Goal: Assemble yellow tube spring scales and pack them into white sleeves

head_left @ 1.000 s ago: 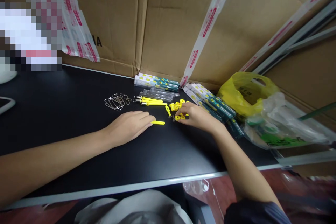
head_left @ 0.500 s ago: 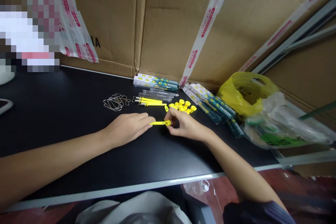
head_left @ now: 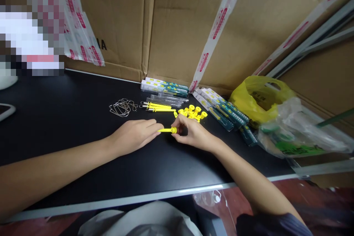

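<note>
My left hand is closed on a flat yellow strip, whose end with a small hole points right. A yellow cap is pinched between the thumb and forefinger of my right hand, and the strip's end meets it. How deep the strip sits in the cap I cannot tell. Just behind my right hand lies a pile of yellow caps. Several yellow strips with metal springs and rings lie beyond my fingers, in front of clear plastic tubes.
Bent metal wire hooks lie in a heap at left on the black table. Printed boxes stand at the back and at right. A yellow bag and a clear bag are at far right, before a cardboard wall.
My right hand has moved slightly left with the cap, bringing it onto the strip's holed end. My left hand has stayed nearly still.
</note>
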A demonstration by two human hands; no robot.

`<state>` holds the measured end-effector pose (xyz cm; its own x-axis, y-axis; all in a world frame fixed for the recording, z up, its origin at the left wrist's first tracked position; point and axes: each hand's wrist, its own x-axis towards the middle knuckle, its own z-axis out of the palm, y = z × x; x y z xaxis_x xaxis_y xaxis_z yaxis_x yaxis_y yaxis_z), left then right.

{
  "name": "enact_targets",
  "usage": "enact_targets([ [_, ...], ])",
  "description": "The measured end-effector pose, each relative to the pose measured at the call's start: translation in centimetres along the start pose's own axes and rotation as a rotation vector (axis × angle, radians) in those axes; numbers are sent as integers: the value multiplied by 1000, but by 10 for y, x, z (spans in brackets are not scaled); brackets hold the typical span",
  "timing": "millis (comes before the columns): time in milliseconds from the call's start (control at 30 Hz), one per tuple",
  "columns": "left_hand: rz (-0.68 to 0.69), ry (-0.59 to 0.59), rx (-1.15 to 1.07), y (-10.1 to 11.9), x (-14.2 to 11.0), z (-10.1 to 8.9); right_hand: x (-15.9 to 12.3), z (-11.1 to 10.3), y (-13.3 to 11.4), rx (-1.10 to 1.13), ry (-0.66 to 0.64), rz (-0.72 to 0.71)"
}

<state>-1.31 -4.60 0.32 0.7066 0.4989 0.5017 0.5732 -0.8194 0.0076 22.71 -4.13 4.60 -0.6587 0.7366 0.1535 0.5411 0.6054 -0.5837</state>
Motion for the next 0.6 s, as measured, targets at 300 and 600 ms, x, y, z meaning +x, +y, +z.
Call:
enact_targets([
  [300,13,8,10,1,-1,-2,2,1,-4,32,7,-43],
  [600,11,-14,-35,1,-2,-1,2,11,-8,125,42,2],
])
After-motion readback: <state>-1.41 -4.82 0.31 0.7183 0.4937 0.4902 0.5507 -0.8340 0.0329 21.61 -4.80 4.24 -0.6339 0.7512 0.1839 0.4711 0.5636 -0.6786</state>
